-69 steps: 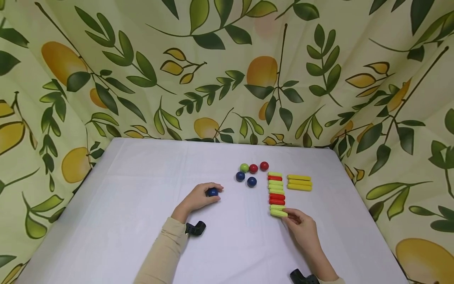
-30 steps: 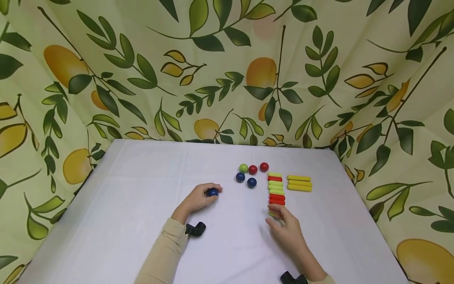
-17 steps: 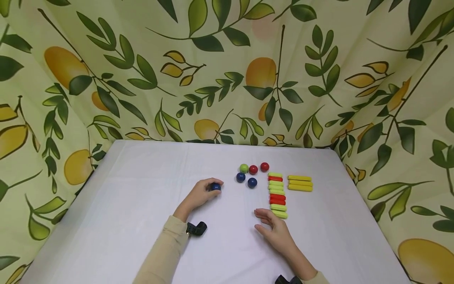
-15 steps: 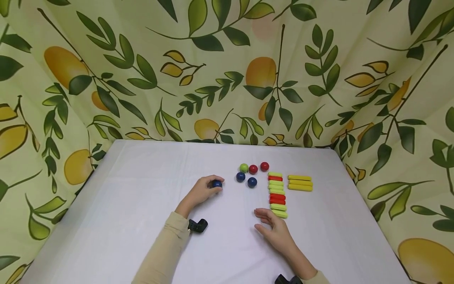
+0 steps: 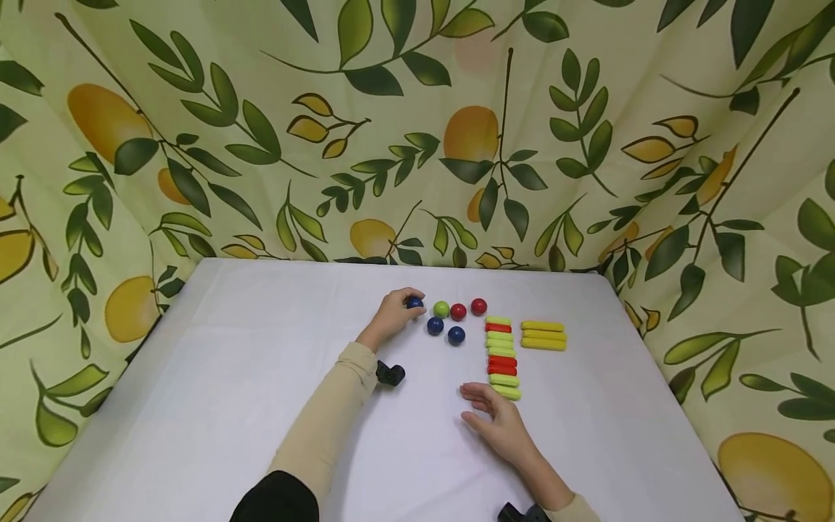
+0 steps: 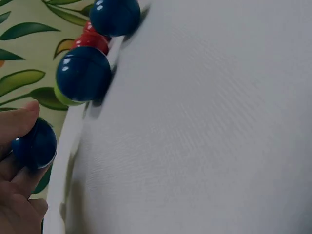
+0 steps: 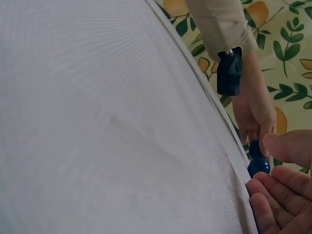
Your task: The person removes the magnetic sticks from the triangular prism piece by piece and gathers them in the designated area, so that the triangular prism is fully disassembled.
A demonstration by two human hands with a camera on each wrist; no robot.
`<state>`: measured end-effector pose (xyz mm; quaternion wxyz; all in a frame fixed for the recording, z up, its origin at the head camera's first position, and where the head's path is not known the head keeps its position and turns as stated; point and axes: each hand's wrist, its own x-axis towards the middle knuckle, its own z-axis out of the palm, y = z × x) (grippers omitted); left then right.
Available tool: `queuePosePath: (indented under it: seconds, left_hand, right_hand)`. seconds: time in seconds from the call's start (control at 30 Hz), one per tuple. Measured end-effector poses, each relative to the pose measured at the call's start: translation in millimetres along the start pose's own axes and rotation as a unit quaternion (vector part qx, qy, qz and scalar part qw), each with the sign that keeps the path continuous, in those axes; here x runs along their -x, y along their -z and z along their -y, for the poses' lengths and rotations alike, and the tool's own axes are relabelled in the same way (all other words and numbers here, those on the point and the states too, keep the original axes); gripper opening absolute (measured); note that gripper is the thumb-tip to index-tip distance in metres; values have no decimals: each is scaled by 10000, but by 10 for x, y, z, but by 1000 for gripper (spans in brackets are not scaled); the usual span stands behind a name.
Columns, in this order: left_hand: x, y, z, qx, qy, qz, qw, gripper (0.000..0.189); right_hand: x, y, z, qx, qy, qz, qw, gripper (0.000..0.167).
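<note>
My left hand [image 5: 391, 314] holds a dark blue ball [image 5: 414, 303] between thumb and fingers, left of a cluster of balls. The left wrist view shows the same blue ball [image 6: 36, 144] pinched there. Beside it in the head view are a green ball [image 5: 441, 309], two red balls [image 5: 459, 312] and two more blue balls [image 5: 435, 326]. My right hand [image 5: 499, 424] has its fingers loosely bent with nothing between them. It lies near the front end of a column of light green sticks [image 5: 505, 392] and red sticks [image 5: 502, 362].
Right of the column lie three yellow sticks [image 5: 544, 335], side by side. A white cloth covers the table [image 5: 248, 377], and a leaf-and-fruit patterned curtain [image 5: 372, 130] surrounds its back and sides. Black wrist cameras [image 5: 390, 373] are strapped to both arms.
My right hand let go of a light green stick at the column's front end and drew back left. My left hand carried the blue ball away from me and right, up to the balls.
</note>
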<state>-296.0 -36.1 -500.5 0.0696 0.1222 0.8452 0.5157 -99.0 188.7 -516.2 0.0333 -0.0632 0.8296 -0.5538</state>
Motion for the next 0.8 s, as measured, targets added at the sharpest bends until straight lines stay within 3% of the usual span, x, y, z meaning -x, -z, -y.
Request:
queuePosePath:
  seconds: [0.2, 0.57, 0.7, 0.8]
  left_hand:
    - [8, -47, 73, -424, 229, 328, 9983, 31]
    - [-11, 29, 34, -614, 124, 629, 9961, 51]
    - [32, 66, 15, -752, 158, 668, 9948, 63]
    - [123, 90, 5, -1109, 154, 658, 9915, 70]
  right_hand:
    - [14, -35, -16, -29, -349, 114, 9993, 42]
    - [9, 6, -26, -14, -243, 57, 9997, 43]
    - [21, 9, -24, -21, -251, 18, 9997, 43]
    - [40, 12, -1, -70, -312, 16, 9995, 44]
